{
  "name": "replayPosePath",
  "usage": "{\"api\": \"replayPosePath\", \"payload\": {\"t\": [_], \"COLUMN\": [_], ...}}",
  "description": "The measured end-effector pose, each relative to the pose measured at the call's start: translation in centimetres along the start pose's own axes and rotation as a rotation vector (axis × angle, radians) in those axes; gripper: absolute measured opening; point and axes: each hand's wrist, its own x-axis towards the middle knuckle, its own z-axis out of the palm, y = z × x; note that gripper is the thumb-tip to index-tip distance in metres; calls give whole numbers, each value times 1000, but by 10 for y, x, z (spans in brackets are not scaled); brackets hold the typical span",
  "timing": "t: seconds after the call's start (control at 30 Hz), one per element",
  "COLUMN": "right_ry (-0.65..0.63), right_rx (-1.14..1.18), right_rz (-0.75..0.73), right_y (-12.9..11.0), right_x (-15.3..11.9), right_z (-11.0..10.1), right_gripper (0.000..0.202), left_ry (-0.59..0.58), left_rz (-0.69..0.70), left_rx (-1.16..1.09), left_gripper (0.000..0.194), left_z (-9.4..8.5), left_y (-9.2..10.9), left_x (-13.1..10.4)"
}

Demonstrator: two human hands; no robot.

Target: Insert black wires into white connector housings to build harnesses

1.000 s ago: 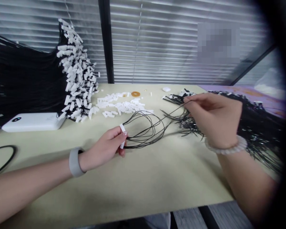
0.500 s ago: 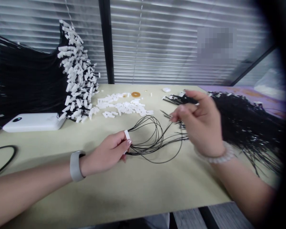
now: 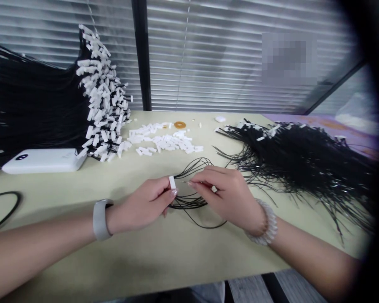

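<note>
Near the middle of the table, my left hand (image 3: 151, 202) pinches a looped bundle of thin black wires (image 3: 189, 204), with a white connector (image 3: 172, 182) sticking up at its fingertips. My right hand (image 3: 224, 193) is closed around one thin black wire, whose short tip (image 3: 185, 182) points left from the fingertips toward the white connector. A small gap separates that tip from the connector. One loose wire loop hangs below the right hand.
Loose white connectors (image 3: 173, 142) and an amber ring (image 3: 180, 125) lie behind my hands. Black wires with white ends (image 3: 104, 101) rise at left, beside a white power bank (image 3: 44, 161). Another black wire pile (image 3: 297, 160) spreads at right.
My right hand has come left and down from beside the right wire pile, bringing a wire end close to the white connector. My left hand has barely moved.
</note>
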Motion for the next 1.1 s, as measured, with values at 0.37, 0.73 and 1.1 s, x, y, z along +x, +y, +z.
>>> {"api": "replayPosePath", "payload": {"t": [0.37,0.73,1.1], "right_ry": [40,8,70], "right_rx": [-3,-58,-58], "right_rz": [-65,-101,-182], "right_y": [-4,0,3], "right_x": [0,0,-1], "right_z": [5,6,8], "right_gripper": [11,15,11], "left_ry": [-18,-24,-41], "left_rz": [109,107,105], "left_rx": [173,190,243], "left_gripper": [25,25,27], "left_z": [-1,-2,-2], "left_y": [4,5,7], "left_x": [0,-1,-2]}}
